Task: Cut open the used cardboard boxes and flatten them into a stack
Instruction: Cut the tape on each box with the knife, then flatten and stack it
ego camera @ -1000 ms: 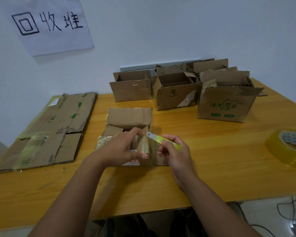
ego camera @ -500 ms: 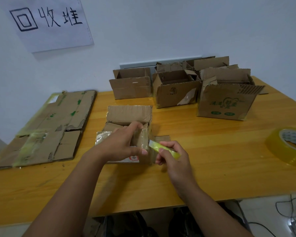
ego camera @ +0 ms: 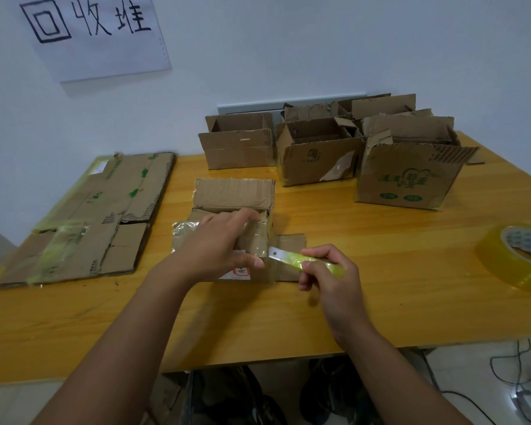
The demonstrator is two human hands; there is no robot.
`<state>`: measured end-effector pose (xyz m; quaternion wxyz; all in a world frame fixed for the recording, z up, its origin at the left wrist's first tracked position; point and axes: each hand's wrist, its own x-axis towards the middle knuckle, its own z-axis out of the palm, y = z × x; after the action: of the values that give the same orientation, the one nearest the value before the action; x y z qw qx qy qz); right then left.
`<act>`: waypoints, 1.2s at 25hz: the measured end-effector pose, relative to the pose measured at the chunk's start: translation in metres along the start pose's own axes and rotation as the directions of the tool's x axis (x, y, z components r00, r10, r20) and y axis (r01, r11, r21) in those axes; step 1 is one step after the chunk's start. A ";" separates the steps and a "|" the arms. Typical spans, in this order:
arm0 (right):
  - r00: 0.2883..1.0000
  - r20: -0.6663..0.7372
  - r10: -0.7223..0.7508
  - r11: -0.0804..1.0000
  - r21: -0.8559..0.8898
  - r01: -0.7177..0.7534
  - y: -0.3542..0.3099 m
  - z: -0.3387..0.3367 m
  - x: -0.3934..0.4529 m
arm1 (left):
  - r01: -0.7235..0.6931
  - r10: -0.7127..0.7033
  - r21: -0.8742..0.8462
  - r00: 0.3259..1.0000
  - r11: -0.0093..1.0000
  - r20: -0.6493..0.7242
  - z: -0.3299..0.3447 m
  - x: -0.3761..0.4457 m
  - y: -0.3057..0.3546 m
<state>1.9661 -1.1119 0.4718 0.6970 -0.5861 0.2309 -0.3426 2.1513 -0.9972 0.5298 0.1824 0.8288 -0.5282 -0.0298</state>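
Now, L hand [ego camera: 218, 246] gripping taped box [ego camera: 233, 210], R hand [ego camera: 328, 271] holding knife [ego camera: 301, 259] beside it

Flattened stack [ego camera: 105, 216] left; box [ego camera: 233, 197] centre; open boxes [ego camera: 319, 154] behind; apparently tape roll [ego camera: 515, 256] right.

A wooden surface [ego camera: 380, 286] carries everything. On its left side lies a stack of flattened cardboard [ego camera: 105, 216]. Along the far edge stand several open boxes [ego camera: 316, 154], close together, the rightmost printed in green. Near the middle sits a small taped box [ego camera: 232, 197], partly cut open. A roll of yellowish tape [ego camera: 515, 256] lies flat at the right edge.
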 end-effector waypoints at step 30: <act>0.940 0.295 -0.169 0.755 -0.574 0.316 0.000 0.035 0.048 | 0.268 -0.235 0.136 0.946 0.954 -0.222 0.027 -0.060 -0.007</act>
<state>2.0229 -1.1247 0.4831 0.4394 -0.8403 0.1706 -0.2679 2.1250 -0.9487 0.4938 0.1611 0.9004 -0.3971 0.0755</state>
